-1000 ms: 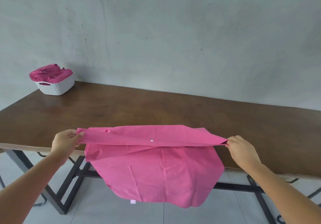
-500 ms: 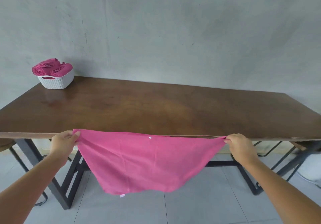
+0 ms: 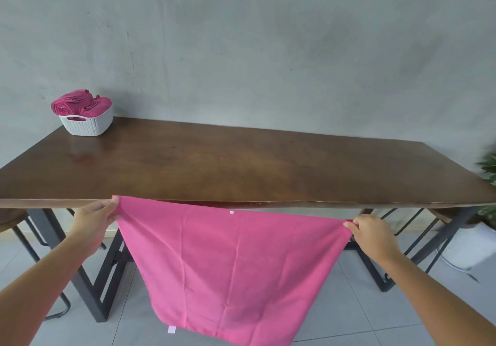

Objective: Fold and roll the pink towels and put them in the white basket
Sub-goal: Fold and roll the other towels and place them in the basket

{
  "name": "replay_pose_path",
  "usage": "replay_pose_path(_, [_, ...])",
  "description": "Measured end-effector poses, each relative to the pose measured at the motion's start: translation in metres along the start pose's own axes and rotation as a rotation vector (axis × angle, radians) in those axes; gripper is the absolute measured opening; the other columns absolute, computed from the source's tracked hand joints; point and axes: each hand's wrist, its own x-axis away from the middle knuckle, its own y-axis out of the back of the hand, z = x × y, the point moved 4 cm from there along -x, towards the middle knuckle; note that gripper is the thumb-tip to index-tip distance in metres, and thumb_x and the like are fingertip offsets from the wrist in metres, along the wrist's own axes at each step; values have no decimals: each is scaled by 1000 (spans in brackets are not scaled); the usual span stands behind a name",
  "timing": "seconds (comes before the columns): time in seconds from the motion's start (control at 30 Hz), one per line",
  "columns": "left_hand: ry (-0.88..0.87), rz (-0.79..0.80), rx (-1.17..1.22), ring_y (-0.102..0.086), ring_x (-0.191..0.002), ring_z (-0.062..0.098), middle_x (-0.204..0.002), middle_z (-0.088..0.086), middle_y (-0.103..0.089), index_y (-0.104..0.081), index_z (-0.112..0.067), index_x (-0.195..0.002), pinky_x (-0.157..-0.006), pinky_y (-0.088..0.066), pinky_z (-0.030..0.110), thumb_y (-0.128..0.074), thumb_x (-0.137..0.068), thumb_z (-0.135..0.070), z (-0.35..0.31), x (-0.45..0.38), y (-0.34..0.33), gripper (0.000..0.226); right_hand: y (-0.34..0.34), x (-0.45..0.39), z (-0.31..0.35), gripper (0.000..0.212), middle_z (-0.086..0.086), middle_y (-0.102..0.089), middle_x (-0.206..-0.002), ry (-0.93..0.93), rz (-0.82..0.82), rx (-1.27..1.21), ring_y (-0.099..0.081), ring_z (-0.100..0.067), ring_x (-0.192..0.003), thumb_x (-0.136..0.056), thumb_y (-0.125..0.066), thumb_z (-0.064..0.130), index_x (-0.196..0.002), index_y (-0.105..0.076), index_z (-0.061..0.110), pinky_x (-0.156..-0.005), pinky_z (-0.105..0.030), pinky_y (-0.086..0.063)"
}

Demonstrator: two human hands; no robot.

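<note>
While both hands hold it up by its top corners, the pink towel (image 3: 228,270) hangs spread out in front of the near edge of the wooden table (image 3: 241,168), clear of the tabletop. The left hand (image 3: 92,219) pinches the upper left corner, thumb on top and fingers curled beneath the cloth; the right hand (image 3: 371,234) grips the upper right corner with its fingers closed on the fabric. The left corner sits slightly higher than the right, so the top edge slopes and sags a little between them. The cloth is a bright, even pink with soft vertical creases and narrows toward its lower edge. A small white dot (image 3: 232,212) shows near the middle of the top edge, and a small pale tag (image 3: 171,329) hangs at the bottom left corner.

At the far left corner of the table stands the white basket (image 3: 87,125), woven in look, with a handle slot in its near wall. Rolled pink towels (image 3: 77,104) fill it and rise above its rim.
</note>
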Motion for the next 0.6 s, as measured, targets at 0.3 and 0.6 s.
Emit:
replay_pose_path(0.3, [69,23,29,-62,-56,-6,-107,3,-60,-67,0,-108,-64,-48,2,-52,-104,-10,-8,14,-16,18,-11,20,-21,27,1,-58,-71,-48,102,-154,-55,-23,-70,-94,-70,17,-72,-63,5,-65,-41,-43])
replay_pose_path(0.6, [96,16,121,-61,-85,4,-111,2,-63,-46,6,-145,-65,-54,8,-53,-105,-14,10,-9,-36,45,-32,17,-37,24,1,-56,-82,158,270,3,-51,-16,-80,-102,-60,22,-80,-60,12,-68,-27,-30])
